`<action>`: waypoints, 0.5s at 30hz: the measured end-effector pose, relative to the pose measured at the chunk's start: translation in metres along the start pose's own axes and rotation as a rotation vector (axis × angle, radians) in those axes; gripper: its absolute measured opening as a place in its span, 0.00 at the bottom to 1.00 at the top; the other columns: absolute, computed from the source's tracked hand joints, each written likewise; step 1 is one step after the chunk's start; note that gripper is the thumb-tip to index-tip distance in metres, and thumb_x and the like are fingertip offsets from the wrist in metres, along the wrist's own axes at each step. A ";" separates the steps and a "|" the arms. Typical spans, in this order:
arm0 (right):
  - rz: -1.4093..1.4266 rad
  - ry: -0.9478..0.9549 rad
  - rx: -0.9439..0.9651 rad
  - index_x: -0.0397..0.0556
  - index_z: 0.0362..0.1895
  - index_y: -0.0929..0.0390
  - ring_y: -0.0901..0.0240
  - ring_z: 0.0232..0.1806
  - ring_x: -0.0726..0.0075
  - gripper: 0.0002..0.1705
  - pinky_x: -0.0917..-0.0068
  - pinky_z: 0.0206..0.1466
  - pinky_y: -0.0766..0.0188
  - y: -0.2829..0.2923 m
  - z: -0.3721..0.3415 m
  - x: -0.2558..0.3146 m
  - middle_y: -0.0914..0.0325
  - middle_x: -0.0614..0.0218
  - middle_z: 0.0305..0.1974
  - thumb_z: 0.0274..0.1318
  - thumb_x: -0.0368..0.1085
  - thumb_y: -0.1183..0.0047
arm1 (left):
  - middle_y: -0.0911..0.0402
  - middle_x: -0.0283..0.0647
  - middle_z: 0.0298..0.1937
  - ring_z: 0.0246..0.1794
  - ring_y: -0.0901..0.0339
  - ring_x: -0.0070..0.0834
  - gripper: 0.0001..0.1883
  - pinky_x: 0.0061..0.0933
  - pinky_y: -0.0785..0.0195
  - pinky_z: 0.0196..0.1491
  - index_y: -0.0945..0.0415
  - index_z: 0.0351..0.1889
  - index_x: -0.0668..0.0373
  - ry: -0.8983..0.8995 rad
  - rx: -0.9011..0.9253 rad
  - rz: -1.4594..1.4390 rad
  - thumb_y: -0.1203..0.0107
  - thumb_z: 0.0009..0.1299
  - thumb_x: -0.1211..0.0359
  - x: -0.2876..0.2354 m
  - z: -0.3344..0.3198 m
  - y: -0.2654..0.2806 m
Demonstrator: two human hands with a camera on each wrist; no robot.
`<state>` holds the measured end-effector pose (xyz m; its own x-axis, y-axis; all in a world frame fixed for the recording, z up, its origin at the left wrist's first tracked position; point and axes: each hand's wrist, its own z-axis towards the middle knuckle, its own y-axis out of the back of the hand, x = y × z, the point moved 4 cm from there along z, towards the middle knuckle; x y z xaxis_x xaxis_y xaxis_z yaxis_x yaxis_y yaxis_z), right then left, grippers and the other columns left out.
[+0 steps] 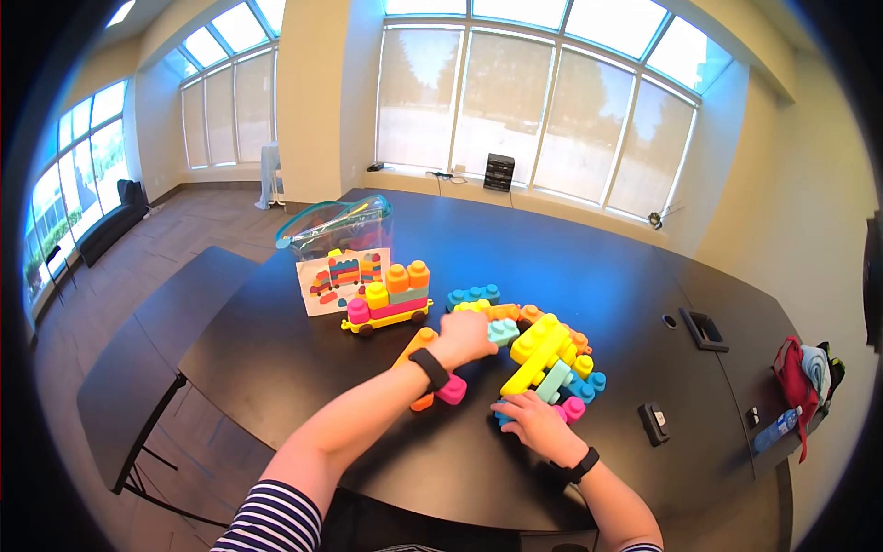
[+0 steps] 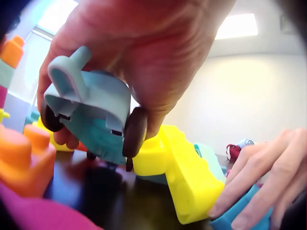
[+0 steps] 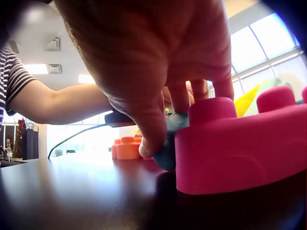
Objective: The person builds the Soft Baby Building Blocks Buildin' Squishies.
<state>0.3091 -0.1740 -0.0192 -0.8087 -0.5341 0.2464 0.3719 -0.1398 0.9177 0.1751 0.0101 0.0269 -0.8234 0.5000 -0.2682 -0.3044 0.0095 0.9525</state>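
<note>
My left hand [image 1: 463, 340] grips a light teal wheeled toy train base [image 2: 103, 96] from above. Its dark wheels and a loop at one end face the left wrist camera, tilted over the table. My right hand [image 1: 541, 428] holds a blue block [image 3: 169, 152] at the table's near side, thumb on one side and fingers over it. Right beside that block lies a pink block [image 3: 240, 143]. Just beyond the right hand are a long yellow block [image 2: 187, 177] and a pale green block [image 1: 554, 381]. Orange blocks [image 1: 416, 350] and a magenta block [image 1: 451, 390] lie near the left forearm.
An assembled train car [image 1: 388, 304] stands at the left on a yellow base. Behind it are a picture card [image 1: 342, 281] and a clear bag [image 1: 345, 230]. Farther right on the dark table [image 1: 625, 276] are a black device [image 1: 654, 424] and a water bottle [image 1: 777, 430].
</note>
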 end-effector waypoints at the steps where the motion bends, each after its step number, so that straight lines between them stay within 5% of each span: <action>1: 0.021 -0.009 -0.009 0.52 0.60 0.19 0.25 0.59 0.48 0.26 0.56 0.62 0.24 0.001 0.002 -0.001 0.20 0.60 0.53 0.56 0.32 0.31 | 0.10 0.49 0.43 0.47 0.11 0.48 0.29 0.47 0.18 0.51 0.12 0.45 0.59 -0.013 -0.010 0.017 0.29 0.58 0.44 0.005 -0.008 0.017; 7: 0.013 -0.001 -0.033 0.50 0.62 0.20 0.25 0.59 0.47 0.27 0.56 0.63 0.25 -0.003 0.006 -0.009 0.20 0.59 0.53 0.57 0.32 0.32 | 0.10 0.47 0.43 0.43 0.11 0.43 0.28 0.40 0.19 0.50 0.12 0.56 0.55 -0.294 0.095 -0.238 0.27 0.59 0.53 0.056 -0.097 0.078; 10: 0.080 -0.051 -0.036 0.49 0.63 0.21 0.26 0.60 0.46 0.28 0.55 0.63 0.25 -0.005 0.009 -0.014 0.20 0.57 0.55 0.57 0.33 0.31 | 0.09 0.46 0.42 0.40 0.11 0.43 0.29 0.37 0.19 0.49 0.13 0.60 0.50 -0.321 0.293 -0.357 0.26 0.59 0.55 0.073 -0.154 0.075; 15: 0.159 -0.099 -0.036 0.50 0.63 0.20 0.21 0.58 0.44 0.28 0.55 0.61 0.22 0.003 0.018 -0.017 0.19 0.56 0.56 0.59 0.39 0.30 | 0.09 0.44 0.44 0.43 0.11 0.44 0.31 0.38 0.19 0.52 0.13 0.61 0.48 -0.354 0.303 -0.363 0.26 0.57 0.56 0.087 -0.197 0.035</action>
<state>0.3157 -0.1509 -0.0148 -0.7789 -0.4672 0.4183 0.5132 -0.0914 0.8534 -0.0017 -0.1165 0.0079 -0.4668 0.6766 -0.5695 -0.3435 0.4547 0.8218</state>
